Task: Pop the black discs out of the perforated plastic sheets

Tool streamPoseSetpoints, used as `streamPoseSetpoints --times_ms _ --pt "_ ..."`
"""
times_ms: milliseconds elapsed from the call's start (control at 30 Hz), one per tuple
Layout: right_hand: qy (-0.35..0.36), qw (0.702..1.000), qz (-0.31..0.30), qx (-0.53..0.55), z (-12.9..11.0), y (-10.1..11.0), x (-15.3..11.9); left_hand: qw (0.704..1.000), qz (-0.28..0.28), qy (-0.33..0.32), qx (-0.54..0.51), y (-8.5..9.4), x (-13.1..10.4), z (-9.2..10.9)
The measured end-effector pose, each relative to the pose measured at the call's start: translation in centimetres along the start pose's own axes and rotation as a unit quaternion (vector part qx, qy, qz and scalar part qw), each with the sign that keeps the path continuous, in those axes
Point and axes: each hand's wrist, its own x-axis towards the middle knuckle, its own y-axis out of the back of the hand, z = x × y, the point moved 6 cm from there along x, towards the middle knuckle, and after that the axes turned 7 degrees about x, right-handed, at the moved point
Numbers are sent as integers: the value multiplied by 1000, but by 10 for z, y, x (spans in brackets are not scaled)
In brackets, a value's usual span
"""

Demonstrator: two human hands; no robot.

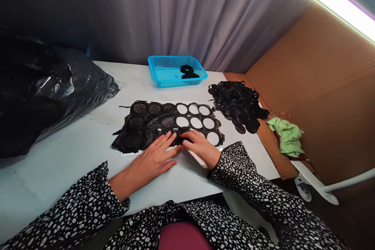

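Note:
In front of me lies a black rubber-like sheet [152, 122] with rows of round rings, on a white backing. Several circles towards its right side are cut out and show white; those on the left still have black, wrinkled centres. My left hand [155, 157] rests on the sheet's near edge, palm down with fingers stretched out. Close beside it, my right hand [202, 148] is closed round a slim white stick-like tool [197, 159] at a ring in the nearest row. The tool's tip is hidden by my fingers.
A blue plastic basket [155, 80] with a few black ring pieces [187, 70] stands at the back. Black round scraps [237, 101] are heaped at right, near a green cloth [287, 136] and a cardboard wall [322, 86]. A large black plastic bag [52, 93] sits at left.

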Motion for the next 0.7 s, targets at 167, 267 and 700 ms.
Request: streamPoseSetpoints --times_ms 167,267,700 --pt "-99 976 187 -60 51 53 2 1000 7 12 3 -1 -2 0" --pt "-177 928 306 -115 80 101 4 1000 14 7 -2 2 -3 2" --pt "-29 993 -5 116 -9 -9 48 992 75 69 69 12 -45 -3"
